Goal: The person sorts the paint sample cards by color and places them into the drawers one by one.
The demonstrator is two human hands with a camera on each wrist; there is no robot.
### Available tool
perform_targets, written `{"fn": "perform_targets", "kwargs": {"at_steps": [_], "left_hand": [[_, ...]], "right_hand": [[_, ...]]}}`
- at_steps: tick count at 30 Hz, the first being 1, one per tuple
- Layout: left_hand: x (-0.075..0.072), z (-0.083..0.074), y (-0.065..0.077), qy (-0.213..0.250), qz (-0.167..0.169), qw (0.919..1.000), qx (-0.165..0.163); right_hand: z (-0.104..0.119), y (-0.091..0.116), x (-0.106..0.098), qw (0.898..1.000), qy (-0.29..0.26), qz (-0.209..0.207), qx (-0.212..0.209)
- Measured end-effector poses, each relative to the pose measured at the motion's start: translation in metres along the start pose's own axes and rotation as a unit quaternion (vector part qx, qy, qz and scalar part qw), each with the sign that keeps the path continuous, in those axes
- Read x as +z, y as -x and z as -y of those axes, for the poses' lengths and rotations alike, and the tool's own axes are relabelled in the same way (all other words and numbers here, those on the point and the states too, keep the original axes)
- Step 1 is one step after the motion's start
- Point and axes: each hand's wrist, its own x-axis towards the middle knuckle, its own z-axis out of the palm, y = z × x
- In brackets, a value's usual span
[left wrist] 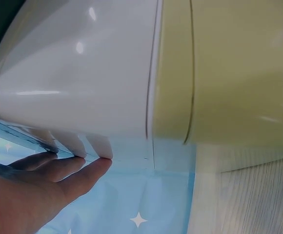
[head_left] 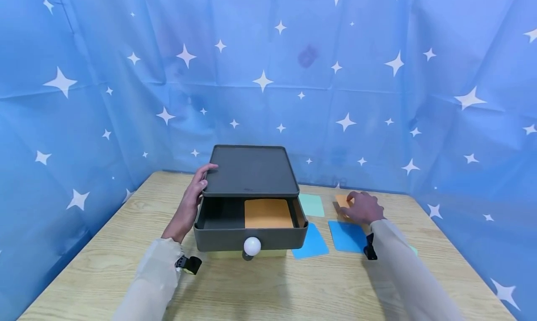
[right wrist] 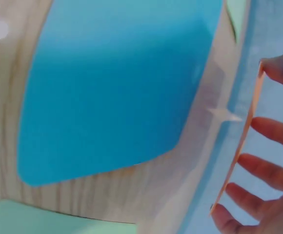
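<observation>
Pale sleeves (head_left: pixel 144 283) nearest, I have the right hand (head_left: pixel 364 208) gripping an orange card (head_left: pixel 342 200) right of the drawer (head_left: pixel 218 240); the left hand (head_left: pixel 189 200), fingers extended, touches the box (head_left: pixel 252 169).

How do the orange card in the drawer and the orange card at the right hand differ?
The drawer card rests inside the open drawer; the held card is outside it, in the fingers of the right hand. In the head view, the drawer card shows a broad face, while the held card is partly covered by the hand. Both are orange.
</observation>
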Motion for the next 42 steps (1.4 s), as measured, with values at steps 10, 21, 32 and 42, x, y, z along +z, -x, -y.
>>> {"fn": "perform_targets", "kwargs": {"at_steps": [10, 21, 32, 42], "left_hand": [[-0.001, 0.000, 0.001, 0.001, 0.000, 1.0000, 0.002], [0.000, -0.001, 0.000, -0.001, -0.004, 1.0000, 0.008], [0.000, 0.001, 0.000, 0.000, -0.004, 1.0000, 0.004], [0.000, 0.001, -0.002, -0.007, -0.004, 1.0000, -0.001]], "right_hand": [[0.009, 0.007, -0.013, 0.999, -0.008, -0.006, -0.041], [0.029, 0.022, -0.041, 0.991, -0.049, -0.025, -0.124], [0.045, 0.043, -0.058, 0.985, -0.051, -0.049, -0.157], [0.060, 0.058, -0.080, 0.978, -0.070, -0.073, -0.183]]}}
